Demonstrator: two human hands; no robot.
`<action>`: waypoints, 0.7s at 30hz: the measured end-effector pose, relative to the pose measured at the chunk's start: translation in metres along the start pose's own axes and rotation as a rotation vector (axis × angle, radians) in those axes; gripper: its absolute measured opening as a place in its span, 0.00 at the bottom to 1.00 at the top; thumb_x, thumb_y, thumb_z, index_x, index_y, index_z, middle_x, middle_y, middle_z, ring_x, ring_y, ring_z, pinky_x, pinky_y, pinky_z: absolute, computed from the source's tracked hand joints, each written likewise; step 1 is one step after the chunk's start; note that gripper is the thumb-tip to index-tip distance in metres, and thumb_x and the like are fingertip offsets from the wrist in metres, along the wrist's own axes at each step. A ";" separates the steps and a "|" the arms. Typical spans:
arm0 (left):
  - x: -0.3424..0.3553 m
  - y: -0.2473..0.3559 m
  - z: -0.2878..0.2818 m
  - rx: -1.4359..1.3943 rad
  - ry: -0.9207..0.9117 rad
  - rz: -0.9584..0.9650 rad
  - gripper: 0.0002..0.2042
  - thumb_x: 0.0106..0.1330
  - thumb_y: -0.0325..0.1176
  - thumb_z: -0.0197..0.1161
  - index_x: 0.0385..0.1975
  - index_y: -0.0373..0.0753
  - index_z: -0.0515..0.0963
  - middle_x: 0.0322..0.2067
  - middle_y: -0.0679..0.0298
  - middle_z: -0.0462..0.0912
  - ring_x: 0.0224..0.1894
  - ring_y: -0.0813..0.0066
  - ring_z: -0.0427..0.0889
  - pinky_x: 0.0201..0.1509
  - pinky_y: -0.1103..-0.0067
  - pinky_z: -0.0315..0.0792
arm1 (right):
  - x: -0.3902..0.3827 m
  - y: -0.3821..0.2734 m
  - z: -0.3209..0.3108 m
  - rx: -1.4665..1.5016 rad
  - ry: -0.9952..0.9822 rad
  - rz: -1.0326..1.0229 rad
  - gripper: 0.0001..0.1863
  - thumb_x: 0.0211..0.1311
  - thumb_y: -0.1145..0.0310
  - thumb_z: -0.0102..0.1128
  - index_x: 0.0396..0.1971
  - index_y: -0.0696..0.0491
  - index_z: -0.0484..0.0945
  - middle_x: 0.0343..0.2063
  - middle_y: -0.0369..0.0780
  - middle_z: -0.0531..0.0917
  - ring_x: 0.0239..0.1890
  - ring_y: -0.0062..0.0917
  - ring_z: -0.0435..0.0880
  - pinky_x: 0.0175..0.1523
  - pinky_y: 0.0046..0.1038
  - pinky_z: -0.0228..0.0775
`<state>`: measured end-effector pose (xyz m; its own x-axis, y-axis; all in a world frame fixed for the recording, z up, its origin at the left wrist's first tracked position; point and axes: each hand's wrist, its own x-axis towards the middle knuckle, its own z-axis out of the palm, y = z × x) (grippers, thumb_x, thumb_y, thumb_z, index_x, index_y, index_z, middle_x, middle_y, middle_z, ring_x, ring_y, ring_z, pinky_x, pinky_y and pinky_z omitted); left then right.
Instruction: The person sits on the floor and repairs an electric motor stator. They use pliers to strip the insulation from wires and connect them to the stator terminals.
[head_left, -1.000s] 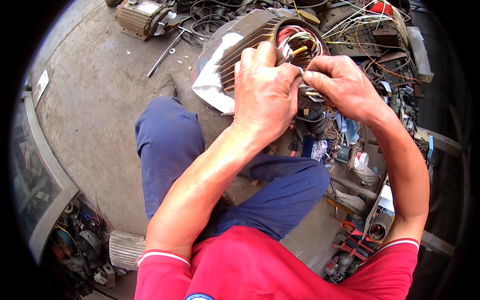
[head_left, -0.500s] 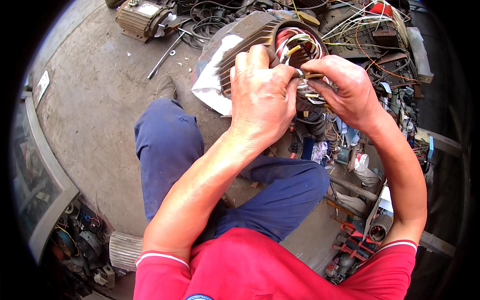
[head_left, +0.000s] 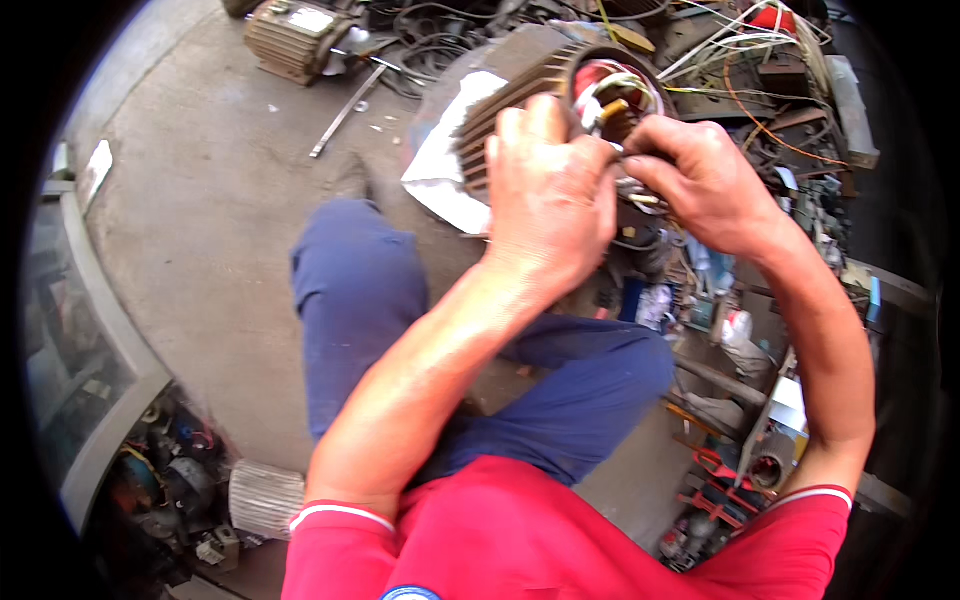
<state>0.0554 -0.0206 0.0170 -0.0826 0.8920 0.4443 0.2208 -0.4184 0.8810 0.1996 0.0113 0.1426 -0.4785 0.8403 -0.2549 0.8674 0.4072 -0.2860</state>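
Note:
In front of me lies a finned electric motor housing (head_left: 512,108), its open end toward the right. Red and white winding wires (head_left: 645,92) fill the opening, with a short yellow sleeve (head_left: 612,111) standing out of them. My left hand (head_left: 550,195) rests over the fins, thumb and fingers pinched at the rim on a wire. My right hand (head_left: 712,185) pinches the same wire from the other side, its fingertips nearly touching my left thumb. Fingers hide most of this wire. Some white wire ends hang below my right fingers.
A white sheet (head_left: 448,150) lies against the housing's left side. A smaller motor (head_left: 290,38) and a metal rod (head_left: 347,112) are on the floor at the far left. Loose cables and parts crowd the far right. A glass-sided frame (head_left: 115,370) stands at left.
The whole view has shifted a little, so everything sits farther right. My right fingers have closed in, and the yellow sleeve seen between them is now covered. Both hands stay at the housing's opening.

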 end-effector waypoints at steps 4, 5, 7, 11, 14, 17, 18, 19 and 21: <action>0.001 0.006 0.000 0.057 -0.026 0.004 0.06 0.50 0.27 0.71 0.29 0.39 0.85 0.31 0.56 0.73 0.39 0.54 0.71 0.44 0.63 0.66 | 0.003 -0.025 -0.011 0.257 -0.082 0.406 0.10 0.61 0.72 0.60 0.32 0.65 0.79 0.19 0.44 0.80 0.23 0.23 0.79 0.31 0.31 0.72; 0.002 0.005 -0.002 0.036 -0.018 0.000 0.06 0.50 0.27 0.71 0.29 0.39 0.85 0.31 0.56 0.73 0.39 0.54 0.71 0.44 0.63 0.66 | 0.004 -0.028 -0.011 0.306 -0.084 0.465 0.09 0.61 0.72 0.60 0.32 0.65 0.79 0.20 0.44 0.80 0.23 0.23 0.79 0.31 0.31 0.72; 0.003 0.007 -0.001 -0.006 -0.034 -0.025 0.06 0.51 0.26 0.71 0.29 0.38 0.85 0.32 0.55 0.72 0.39 0.54 0.71 0.44 0.63 0.67 | -0.003 -0.017 -0.007 0.183 -0.013 0.282 0.08 0.60 0.74 0.61 0.33 0.64 0.79 0.21 0.46 0.80 0.24 0.26 0.81 0.33 0.31 0.73; 0.004 0.010 -0.003 -0.005 -0.034 -0.036 0.07 0.51 0.25 0.71 0.31 0.37 0.85 0.32 0.55 0.72 0.40 0.54 0.70 0.44 0.64 0.67 | -0.007 -0.001 0.000 -0.160 0.203 -0.227 0.10 0.50 0.78 0.67 0.35 0.59 0.80 0.28 0.45 0.81 0.34 0.42 0.82 0.37 0.37 0.74; 0.002 0.009 -0.005 -0.024 -0.040 -0.038 0.07 0.51 0.25 0.71 0.31 0.37 0.84 0.33 0.55 0.72 0.40 0.54 0.70 0.43 0.64 0.67 | -0.001 -0.005 -0.006 -0.298 0.202 -0.374 0.09 0.47 0.76 0.66 0.31 0.58 0.78 0.26 0.43 0.79 0.32 0.41 0.81 0.35 0.39 0.73; 0.003 0.011 -0.005 -0.041 -0.037 -0.042 0.07 0.51 0.25 0.71 0.30 0.37 0.84 0.33 0.55 0.72 0.40 0.54 0.70 0.43 0.64 0.67 | -0.003 0.000 -0.006 -0.351 0.135 -0.349 0.07 0.46 0.75 0.65 0.26 0.57 0.76 0.23 0.42 0.78 0.29 0.40 0.79 0.34 0.39 0.72; 0.003 0.010 -0.004 -0.048 -0.029 -0.037 0.07 0.50 0.25 0.71 0.30 0.37 0.84 0.32 0.56 0.72 0.39 0.55 0.70 0.44 0.65 0.67 | -0.002 0.000 -0.006 -0.319 0.103 -0.302 0.08 0.51 0.72 0.65 0.24 0.56 0.74 0.21 0.44 0.78 0.29 0.43 0.81 0.34 0.42 0.73; 0.002 0.009 -0.004 -0.052 -0.031 -0.032 0.07 0.50 0.25 0.71 0.30 0.38 0.84 0.32 0.56 0.72 0.39 0.56 0.70 0.43 0.65 0.67 | -0.002 -0.003 -0.008 -0.334 0.028 -0.222 0.08 0.53 0.71 0.65 0.24 0.57 0.75 0.21 0.46 0.79 0.29 0.45 0.81 0.35 0.43 0.73; 0.001 0.007 -0.003 -0.055 -0.038 -0.022 0.07 0.50 0.25 0.71 0.30 0.38 0.84 0.32 0.57 0.72 0.39 0.57 0.70 0.43 0.65 0.67 | 0.001 -0.015 -0.015 -0.354 -0.123 -0.064 0.09 0.56 0.69 0.65 0.24 0.57 0.75 0.20 0.48 0.79 0.30 0.47 0.82 0.36 0.45 0.73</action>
<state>0.0534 -0.0235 0.0239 -0.0496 0.9067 0.4188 0.1656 -0.4060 0.8987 0.1883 0.0115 0.1607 -0.5274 0.7686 -0.3620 0.8184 0.5740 0.0264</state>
